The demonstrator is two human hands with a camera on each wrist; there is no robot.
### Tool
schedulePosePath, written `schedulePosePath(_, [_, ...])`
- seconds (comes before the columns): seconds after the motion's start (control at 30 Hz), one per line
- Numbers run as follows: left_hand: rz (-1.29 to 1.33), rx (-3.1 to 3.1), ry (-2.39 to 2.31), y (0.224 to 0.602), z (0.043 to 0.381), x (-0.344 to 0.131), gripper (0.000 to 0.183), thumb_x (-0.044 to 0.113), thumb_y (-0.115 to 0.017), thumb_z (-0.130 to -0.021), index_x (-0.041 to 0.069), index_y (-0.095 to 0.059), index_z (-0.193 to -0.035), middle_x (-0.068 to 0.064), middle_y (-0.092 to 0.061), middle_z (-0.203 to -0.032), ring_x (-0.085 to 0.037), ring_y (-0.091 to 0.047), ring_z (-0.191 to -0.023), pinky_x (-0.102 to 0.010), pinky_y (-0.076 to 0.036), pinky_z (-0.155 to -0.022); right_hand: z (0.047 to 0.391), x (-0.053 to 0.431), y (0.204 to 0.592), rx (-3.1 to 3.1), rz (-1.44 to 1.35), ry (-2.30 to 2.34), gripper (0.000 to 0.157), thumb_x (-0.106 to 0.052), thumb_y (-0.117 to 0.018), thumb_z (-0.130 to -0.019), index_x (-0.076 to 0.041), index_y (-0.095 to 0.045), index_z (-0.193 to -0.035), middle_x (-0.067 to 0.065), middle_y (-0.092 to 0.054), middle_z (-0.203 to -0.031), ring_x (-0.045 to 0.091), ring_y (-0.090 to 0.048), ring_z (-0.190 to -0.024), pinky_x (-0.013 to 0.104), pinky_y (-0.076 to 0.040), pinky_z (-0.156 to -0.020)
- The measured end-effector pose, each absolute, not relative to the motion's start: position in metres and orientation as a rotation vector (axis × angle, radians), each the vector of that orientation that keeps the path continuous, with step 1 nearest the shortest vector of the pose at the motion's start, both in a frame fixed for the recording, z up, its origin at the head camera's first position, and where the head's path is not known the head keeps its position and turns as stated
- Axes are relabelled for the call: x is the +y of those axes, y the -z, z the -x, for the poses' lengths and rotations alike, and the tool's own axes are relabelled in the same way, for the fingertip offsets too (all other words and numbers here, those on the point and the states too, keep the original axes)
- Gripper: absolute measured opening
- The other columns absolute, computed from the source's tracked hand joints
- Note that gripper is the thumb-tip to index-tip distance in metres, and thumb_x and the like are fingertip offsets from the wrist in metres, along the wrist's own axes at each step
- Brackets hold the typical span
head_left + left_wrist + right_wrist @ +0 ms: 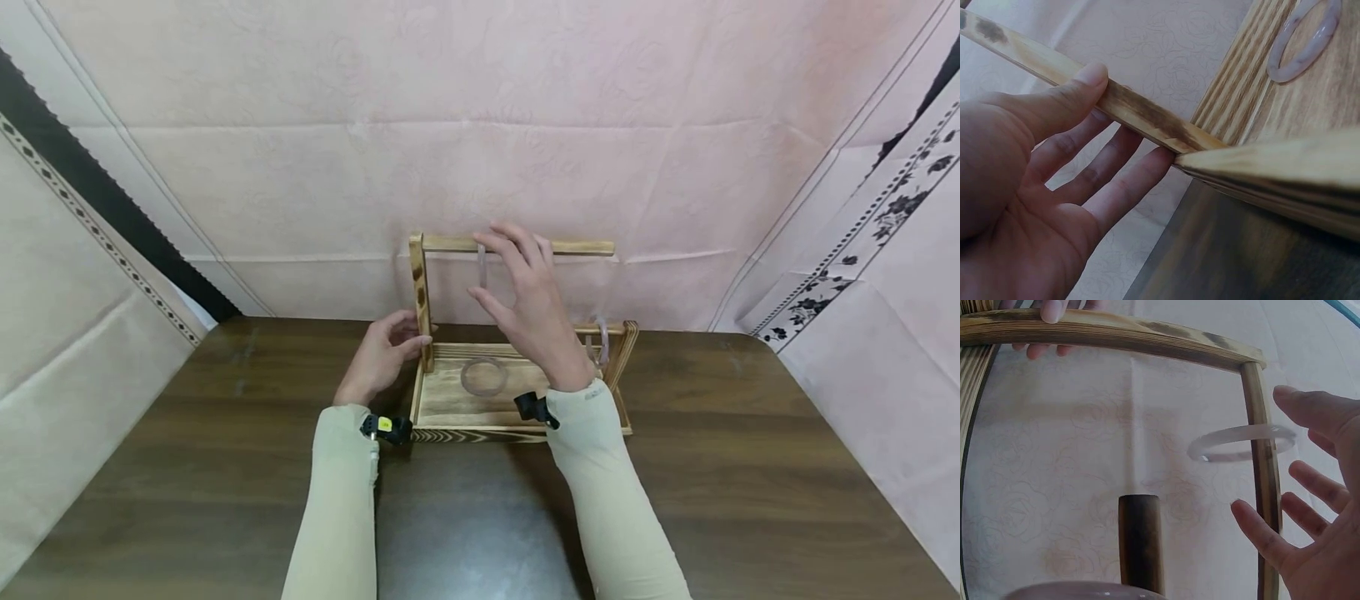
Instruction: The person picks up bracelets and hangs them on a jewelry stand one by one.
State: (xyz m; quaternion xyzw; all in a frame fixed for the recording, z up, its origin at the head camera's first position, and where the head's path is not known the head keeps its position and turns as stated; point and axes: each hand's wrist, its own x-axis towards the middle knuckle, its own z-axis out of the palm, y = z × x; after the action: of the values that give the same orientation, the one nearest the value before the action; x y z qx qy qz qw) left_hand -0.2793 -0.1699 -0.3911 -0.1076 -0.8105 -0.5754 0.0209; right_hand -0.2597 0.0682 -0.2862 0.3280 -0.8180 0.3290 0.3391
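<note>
A wooden display stand has a tall left post [420,292] and a long upper bar [442,243]. My left hand [385,354] grips that post near its base, thumb in front and fingers behind. A pale, translucent bangle [1229,436] hangs round the upper bar. Beside it my right hand [528,304] has its fingers spread around the bar, apart from the bangle. Another bangle [1277,56] lies flat on the stand's wooden base [442,408]. A further bangle [603,342] hangs at the right on the lower bar, partly hidden by my right wrist.
The stand rests on a dark brown wooden table [247,467], near its far edge. A pale cloth backdrop [337,183] rises right behind it, with patterned cloth [885,242] at the sides.
</note>
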Motion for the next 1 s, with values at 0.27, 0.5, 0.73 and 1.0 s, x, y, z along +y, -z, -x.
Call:
schedulePosePath(0.27, [0.324,-2.523,1.770,0.390,0.279,-0.172,0.035,0.013,-0.067,-0.099,0.001,-0.060,-0.132,-0.022,-0.065,-0.131,-0.030,-0.065,-0.114,-0.044,-0.059,-0.098,0.253,0.070,0.283,-2.118,-0.871,-0.874,0.058,-0.018,-0.084,-0.086,-0.012,-0.058,-0.139,0.014,-0.052,-0.143,0.033,-0.043,-0.125,0.047,-0.040,-0.102])
schedulePosePath(0.5, [0.326,-2.516,1.781,0.391,0.279,-0.171,0.034,0.011,-0.067,-0.099,0.001,-0.061,-0.130,-0.022,-0.066,-0.130,-0.031,-0.065,-0.114,-0.045,-0.058,-0.099,0.245,0.074,0.279,-2.150,-0.874,-0.897,0.057,-0.019,-0.084,-0.086,-0.013,-0.060,-0.138,0.012,-0.052,-0.142,0.029,-0.046,-0.127,0.045,-0.042,-0.108])
schedulePosePath(0.73, [0.343,-2.511,1.787,0.391,0.280,-0.171,0.032,0.011,-0.067,-0.098,0.001,-0.062,-0.129,-0.023,-0.067,-0.129,-0.031,-0.066,-0.112,-0.046,-0.058,-0.098,0.239,0.079,0.277,-2.167,-0.880,-0.917,0.055,-0.019,-0.084,-0.086,-0.012,-0.062,-0.136,0.009,-0.055,-0.139,0.024,-0.049,-0.132,0.039,-0.042,-0.115])
schedulePosePath(1.0, [0.377,-2.517,1.746,0.393,0.280,-0.172,0.033,0.011,-0.067,-0.099,0.000,-0.062,-0.129,-0.022,-0.068,-0.129,-0.030,-0.066,-0.112,-0.044,-0.058,-0.099,0.233,0.083,0.277,-2.216,-0.909,-0.949,0.050,-0.018,-0.083,-0.087,-0.011,-0.064,-0.133,0.004,-0.061,-0.133,0.020,-0.055,-0.128,0.038,-0.045,-0.112])
